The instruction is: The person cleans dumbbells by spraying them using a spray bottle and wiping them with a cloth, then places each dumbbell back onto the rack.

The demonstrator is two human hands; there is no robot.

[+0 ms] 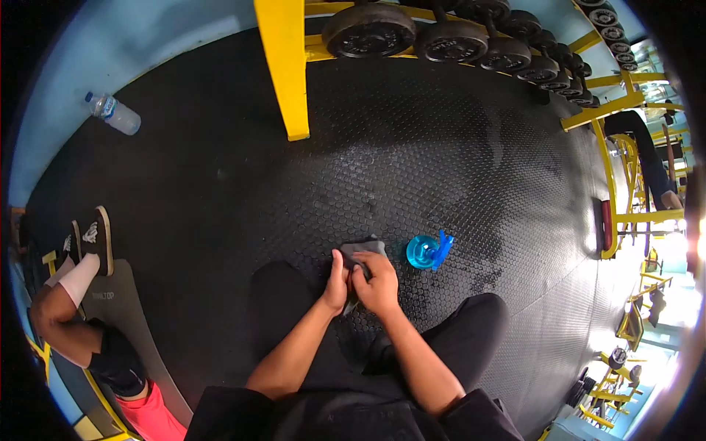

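Both of my hands come together in front of my bent legs, around a dark grey cloth (pixel 373 243). My left hand (pixel 337 285) is closed on the cloth's near side, its fingers largely hidden behind the fabric and the other hand. My right hand (pixel 379 284) grips the same cloth from the right, fingers curled over it. A bit of the fabric hangs below, between the palms. Just right of my right hand, a spray bottle (pixel 422 253) with blue liquid and a blue trigger head stands on the black rubber floor (pixel 220 176).
A yellow rack post (pixel 285 73) rises ahead, with dumbbells (pixel 452 42) along the rack. A water bottle (pixel 114 114) lies by the wall. At left, another person's legs (pixel 70 301) rest beside a mat (pixel 125 294). Yellow gym machines (pixel 610 213) line the right.
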